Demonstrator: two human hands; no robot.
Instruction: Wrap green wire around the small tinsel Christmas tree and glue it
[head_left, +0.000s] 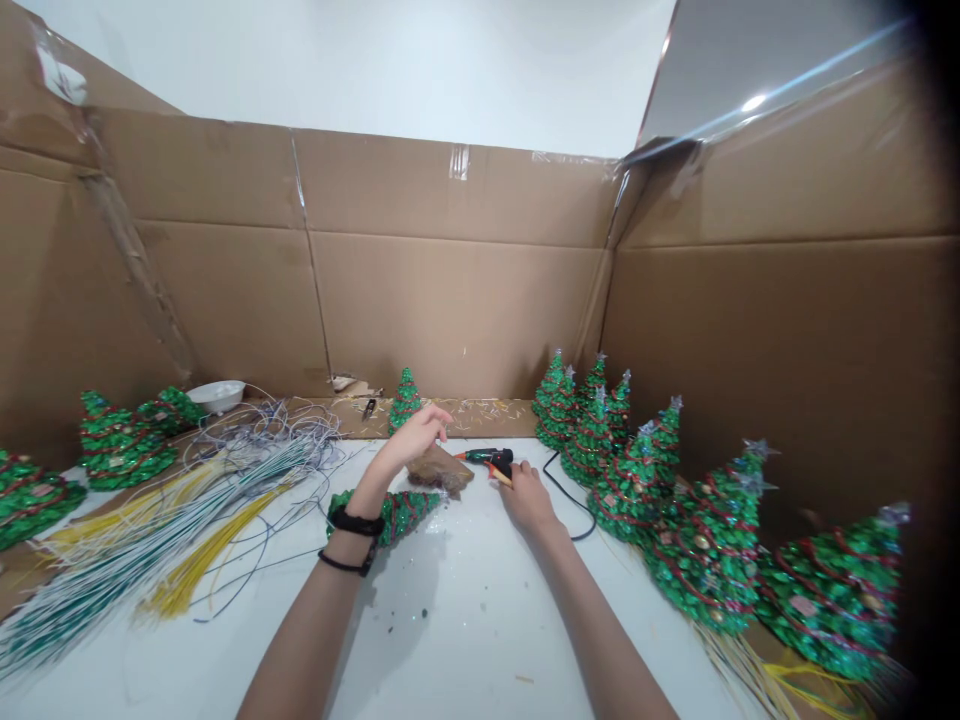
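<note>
My left hand [417, 436] reaches forward over the white table [465, 610], its fingers loosely spread and holding nothing, just in front of a small green tinsel tree [405, 398] that stands upright. Under that hand lies a brown scrap of cardboard [439, 468]. Another green tinsel tree [397, 510] lies on its side beside my left wrist, which wears black bands. My right hand [525, 492] rests on the table with its fingers closed round the handle of a black and orange glue gun [487, 459]. The gun's black cord [564, 490] runs off to the right.
A row of finished green trees [637, 470] with silver stars lines the right side. More trees [120, 445] stand at the left, with a white bowl [217, 394] behind. Bundles of yellow, white and green wire stems [180, 520] cover the left. Cardboard walls [450, 270] enclose the table.
</note>
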